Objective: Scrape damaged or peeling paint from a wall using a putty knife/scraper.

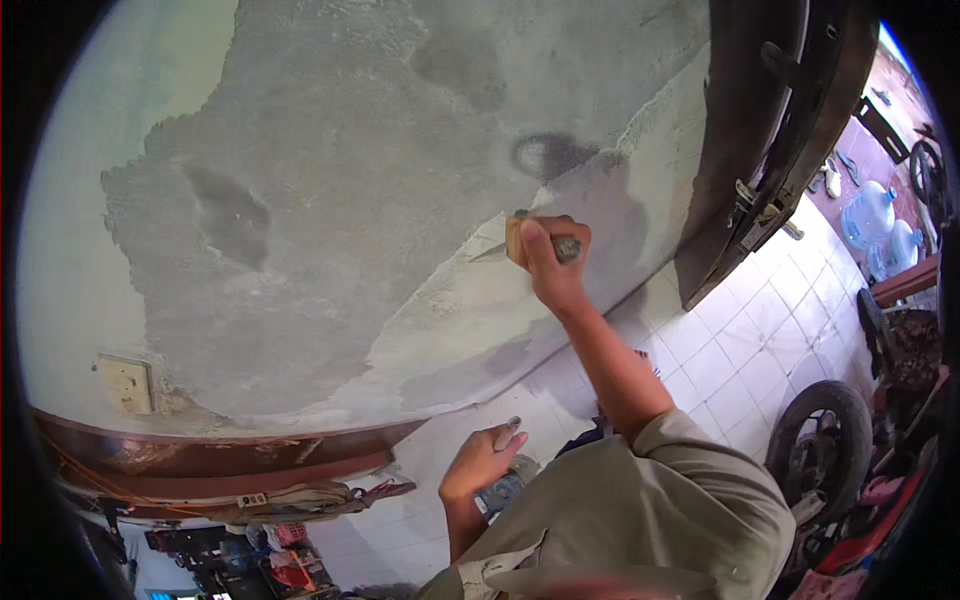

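Tool [515, 242] clenched in right hand [556, 250], handle [508, 433] in left hand [480, 466]; steep blade [489, 254] angle could gouge grey patch [330, 150].

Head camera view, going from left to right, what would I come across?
Cream electrical wall plate, left hand closed around a handle, right hand holding a bladed tool, metal door hardware, clear bluish water jugs.
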Action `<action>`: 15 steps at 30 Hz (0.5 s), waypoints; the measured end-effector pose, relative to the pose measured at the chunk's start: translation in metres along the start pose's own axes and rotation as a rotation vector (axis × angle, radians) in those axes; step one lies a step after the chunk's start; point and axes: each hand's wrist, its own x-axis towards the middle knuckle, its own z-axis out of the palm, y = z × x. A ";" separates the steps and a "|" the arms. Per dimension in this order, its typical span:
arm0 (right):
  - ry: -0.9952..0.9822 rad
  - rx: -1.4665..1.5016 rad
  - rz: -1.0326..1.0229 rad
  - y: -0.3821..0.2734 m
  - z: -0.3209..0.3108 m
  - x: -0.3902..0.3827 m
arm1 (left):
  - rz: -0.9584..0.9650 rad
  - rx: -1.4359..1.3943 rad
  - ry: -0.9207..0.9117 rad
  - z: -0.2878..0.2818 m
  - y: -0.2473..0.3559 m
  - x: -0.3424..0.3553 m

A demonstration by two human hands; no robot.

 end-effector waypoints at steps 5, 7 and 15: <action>-0.091 -0.292 -0.072 0.003 0.016 0.007 | -0.032 -0.052 -0.048 -0.001 -0.004 -0.007; -0.208 -0.303 -0.105 0.017 0.005 0.010 | 0.074 -0.038 0.037 0.011 -0.016 0.000; 0.126 -0.864 -0.296 0.083 -0.010 -0.019 | -0.025 -0.044 -0.044 0.011 -0.015 -0.006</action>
